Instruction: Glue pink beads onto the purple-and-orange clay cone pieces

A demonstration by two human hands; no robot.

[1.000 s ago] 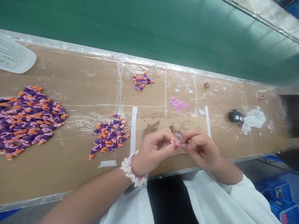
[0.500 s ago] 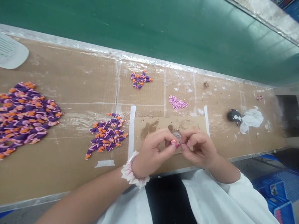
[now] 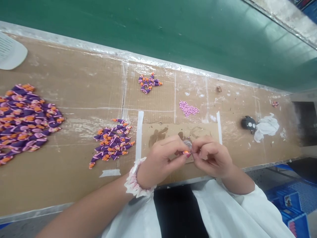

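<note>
Desk [image 3: 74, 185]: cardboard-covered, across the frame. Heap of purple-and-orange figures [image 3: 29, 122]: left edge. Left hand [image 3: 160, 158]: lower centre, pinching a small orange-and-pink piece [image 3: 186, 153]. Right hand [image 3: 215, 157]: just beside, fingertips drawn together, contents too small to tell.

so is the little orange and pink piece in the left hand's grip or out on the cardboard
In the grip: the piece shows pinched between thumb and finger of the left hand.
</note>
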